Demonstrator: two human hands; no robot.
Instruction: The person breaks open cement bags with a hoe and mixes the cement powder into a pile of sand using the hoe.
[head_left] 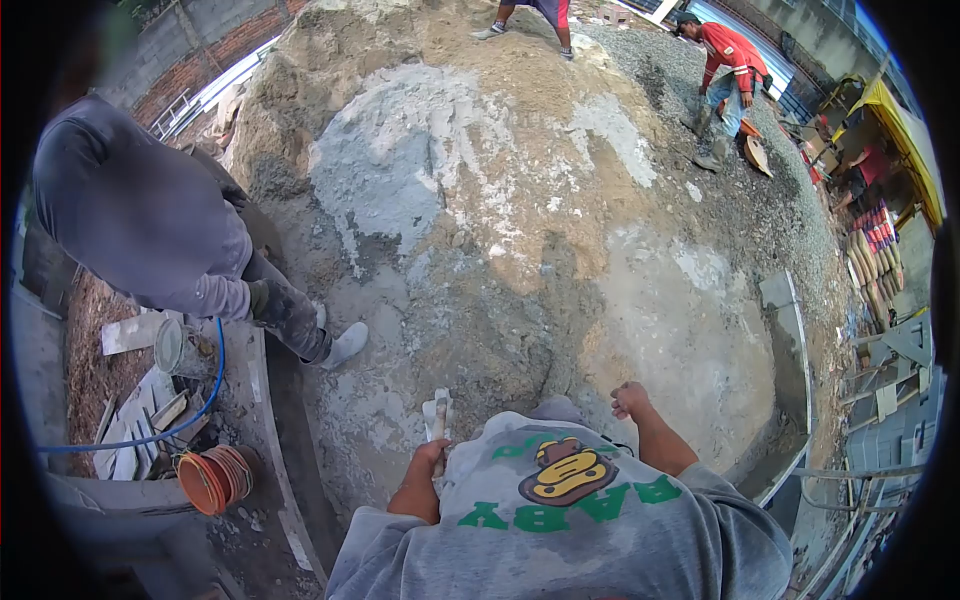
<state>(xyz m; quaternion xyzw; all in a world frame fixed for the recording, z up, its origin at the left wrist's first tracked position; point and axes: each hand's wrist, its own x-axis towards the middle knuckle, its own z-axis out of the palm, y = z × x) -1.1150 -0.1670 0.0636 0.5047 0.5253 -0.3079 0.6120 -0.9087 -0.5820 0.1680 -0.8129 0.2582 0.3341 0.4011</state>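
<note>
Low in the head view, my left hand (430, 455) is closed round a pale, narrow tool handle (438, 420). The tool's working end cannot be made out. To the right, my right hand (630, 400) is held out over the ground with its fingers curled in, and nothing shows in it. In front of both hands spreads a mound of sand (500, 330), wet and dark near me, with pale grey cement powder (385, 150) across its upper part. My own shirt hides the ground right below me.
A person in grey (150, 210) stands close on the left. Near them are a dirty bucket (183, 348), orange buckets (212, 480) and a blue hose (215, 385). A person in red (735, 60) bends over gravel (760, 200) at the upper right. Low boards (790, 330) edge the right side.
</note>
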